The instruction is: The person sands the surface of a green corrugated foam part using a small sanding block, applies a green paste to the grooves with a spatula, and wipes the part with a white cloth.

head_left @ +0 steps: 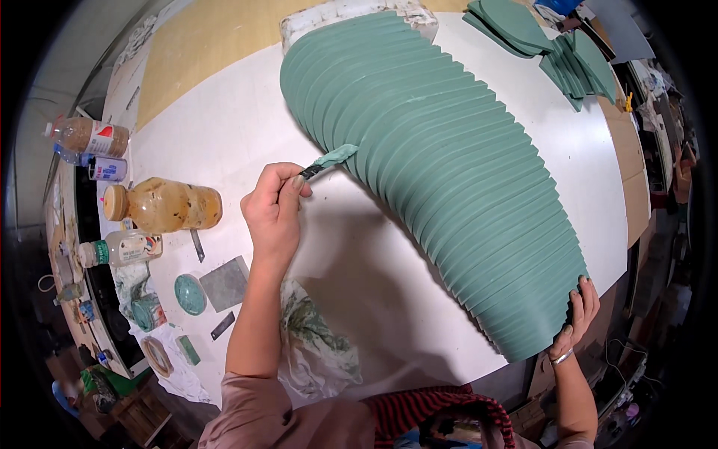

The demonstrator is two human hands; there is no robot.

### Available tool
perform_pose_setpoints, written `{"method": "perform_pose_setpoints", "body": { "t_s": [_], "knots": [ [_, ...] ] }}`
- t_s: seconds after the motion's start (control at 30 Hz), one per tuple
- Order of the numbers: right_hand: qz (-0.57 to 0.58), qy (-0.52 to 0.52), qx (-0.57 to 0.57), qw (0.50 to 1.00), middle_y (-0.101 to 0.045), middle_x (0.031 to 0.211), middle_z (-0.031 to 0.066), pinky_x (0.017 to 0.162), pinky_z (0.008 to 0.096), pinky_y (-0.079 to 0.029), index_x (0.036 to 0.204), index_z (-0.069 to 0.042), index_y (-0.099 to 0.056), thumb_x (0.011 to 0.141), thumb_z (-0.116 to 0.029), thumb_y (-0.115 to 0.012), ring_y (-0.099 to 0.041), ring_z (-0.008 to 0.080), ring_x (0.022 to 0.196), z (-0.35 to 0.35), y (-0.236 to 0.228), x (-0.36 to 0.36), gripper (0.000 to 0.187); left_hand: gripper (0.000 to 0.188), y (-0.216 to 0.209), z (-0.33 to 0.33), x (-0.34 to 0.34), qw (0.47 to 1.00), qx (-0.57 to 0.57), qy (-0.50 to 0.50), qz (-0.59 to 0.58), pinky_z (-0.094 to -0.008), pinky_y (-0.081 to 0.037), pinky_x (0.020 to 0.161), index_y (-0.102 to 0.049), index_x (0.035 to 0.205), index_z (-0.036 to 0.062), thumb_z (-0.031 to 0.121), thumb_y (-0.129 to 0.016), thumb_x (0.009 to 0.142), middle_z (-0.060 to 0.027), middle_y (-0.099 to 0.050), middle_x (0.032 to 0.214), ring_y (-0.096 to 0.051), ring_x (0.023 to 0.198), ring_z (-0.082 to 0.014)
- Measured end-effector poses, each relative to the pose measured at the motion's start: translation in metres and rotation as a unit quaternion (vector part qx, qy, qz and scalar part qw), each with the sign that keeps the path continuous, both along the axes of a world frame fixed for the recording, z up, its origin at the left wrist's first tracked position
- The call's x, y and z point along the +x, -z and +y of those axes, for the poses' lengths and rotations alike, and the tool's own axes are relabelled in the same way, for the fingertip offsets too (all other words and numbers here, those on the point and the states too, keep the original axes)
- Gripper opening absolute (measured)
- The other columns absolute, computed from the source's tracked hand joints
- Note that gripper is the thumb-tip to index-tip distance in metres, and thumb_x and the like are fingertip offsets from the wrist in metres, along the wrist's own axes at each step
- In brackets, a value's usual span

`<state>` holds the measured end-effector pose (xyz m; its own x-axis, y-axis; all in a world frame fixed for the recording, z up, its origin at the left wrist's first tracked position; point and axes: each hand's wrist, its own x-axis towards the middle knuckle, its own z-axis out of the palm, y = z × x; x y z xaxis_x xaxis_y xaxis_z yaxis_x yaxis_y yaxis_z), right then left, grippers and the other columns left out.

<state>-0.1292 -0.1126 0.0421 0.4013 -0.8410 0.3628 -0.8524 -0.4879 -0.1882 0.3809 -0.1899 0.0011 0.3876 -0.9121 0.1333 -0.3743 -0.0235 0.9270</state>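
A long row of overlapping green sheets (434, 172) stretches across the white table, each leaning on its neighbour. My left hand (273, 206) pinches the dark end of a small narrow blade (318, 168), whose far part is coated in green paste. Its tip reaches the left edge of the row, seemingly touching it. At the near right end, my right hand (578, 318) wraps its fingers round the edge of the sheets, with the thumb partly hidden. A white, stained block (314, 19) stands behind the far end of the row.
Bottles, among them a large amber one (176, 205), line the left side. Near my left forearm lie a grey square plate (224, 283), a green oval dish (190, 294) and a crumpled stained plastic bag (318, 344). Loose green sheets (508, 26) lie at the far right.
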Motion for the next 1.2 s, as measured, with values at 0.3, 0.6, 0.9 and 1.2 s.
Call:
{"method": "perform_pose_setpoints", "body": {
  "t_s": [0.3, 0.6, 0.9, 1.2],
  "knots": [
    [-0.007, 0.001, -0.003, 1.0, -0.055, 0.137, 0.0274, 0.111, 0.0562, -0.032, 0.127, 0.001, -0.057, 0.099, -0.038, -0.032, -0.046, 0.0452, 0.13, 0.0, 0.0024, 0.0, 0.054, 0.006, 0.0038, -0.0004, -0.001, 1.0, -0.004, 0.001, 0.005, -0.0193, -0.042, 0.059, -0.063, 0.098, 0.0006, 0.002, -0.057, 0.098, -0.0002, -0.063, 0.076, -0.049, 0.064, -0.0042],
    [-0.007, 0.0, -0.002, 1.0, -0.055, 0.137, 0.0276, 0.111, 0.0562, -0.032, 0.128, 0.002, -0.057, 0.098, -0.037, -0.033, -0.046, 0.0454, 0.13, 0.0001, 0.0012, 0.0003, 0.054, 0.008, 0.0059, -0.001, -0.0023, 1.0, -0.021, -0.005, -0.015, -0.0194, -0.043, 0.058, -0.063, 0.097, 0.0008, 0.0, -0.056, 0.097, -0.0006, -0.064, 0.074, -0.05, 0.062, -0.004],
    [-0.001, 0.001, -0.002, 1.0, -0.055, 0.136, 0.0286, 0.111, 0.0571, -0.032, 0.126, 0.003, -0.057, 0.098, -0.036, -0.033, -0.046, 0.0455, 0.13, 0.0006, 0.0006, 0.0007, 0.053, 0.009, 0.0086, -0.0029, -0.0027, 0.998, -0.052, -0.02, -0.039, -0.0212, -0.045, 0.053, -0.065, 0.093, 0.0014, -0.003, -0.057, 0.094, -0.0007, -0.065, 0.069, -0.054, 0.057, -0.0051],
    [-0.001, -0.002, -0.003, 1.0, -0.054, 0.137, 0.0284, 0.111, 0.0567, -0.032, 0.127, 0.002, -0.056, 0.099, -0.036, -0.032, -0.046, 0.0456, 0.13, 0.0, 0.0009, 0.0008, 0.053, 0.007, 0.0066, -0.0011, -0.0029, 0.991, -0.075, -0.02, -0.11, -0.0197, -0.044, 0.057, -0.065, 0.095, 0.0005, -0.002, -0.059, 0.095, -0.001, -0.066, 0.074, -0.052, 0.06, -0.0045]
  ]
}}
